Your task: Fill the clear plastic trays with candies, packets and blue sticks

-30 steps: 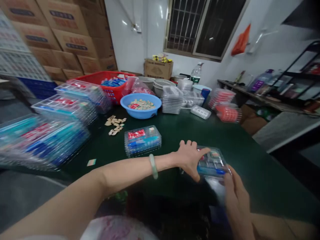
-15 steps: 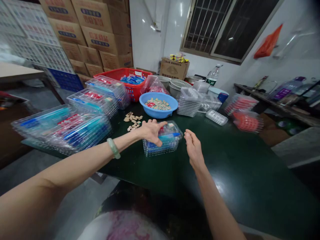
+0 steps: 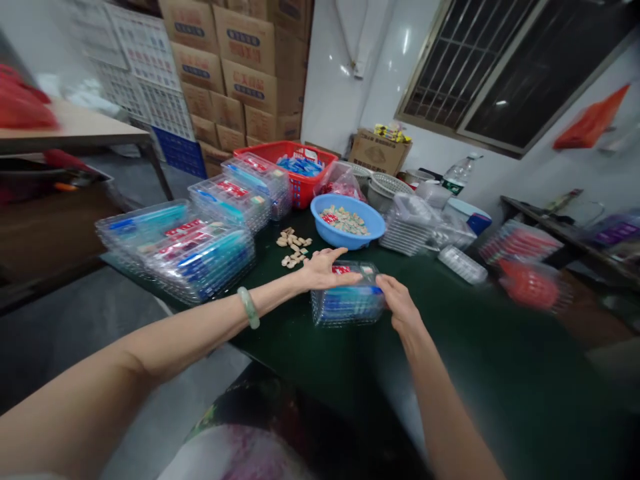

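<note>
A short stack of clear plastic trays (image 3: 347, 308) sits on the dark green table in front of me. In its top show blue packets, a red packet and a small pale piece. My left hand (image 3: 327, 270) reaches over the stack's left side, fingers stretched out and thumb apart. At the right edge, my right hand (image 3: 400, 303) has its fingers bent together against the top corner, gripping it. Just behind is a blue basin (image 3: 323, 230) of small wrapped pieces and a red packet. Loose peanut-like pieces (image 3: 294, 247) lie left of the basin.
Taller stacks of filled trays (image 3: 215, 263) stand at the left. Behind are a red basket (image 3: 310, 187) of blue packets, grey baskets (image 3: 387, 190) and stacked clear trays (image 3: 407, 227). A plastic bottle (image 3: 457, 175) stands at the back right. Cartons (image 3: 250, 87) are piled by the wall.
My right hand has come from just beside the tray stack onto its right corner. My left hand stays over the stack, fingers now pointing more to the right. The view has swung left.
</note>
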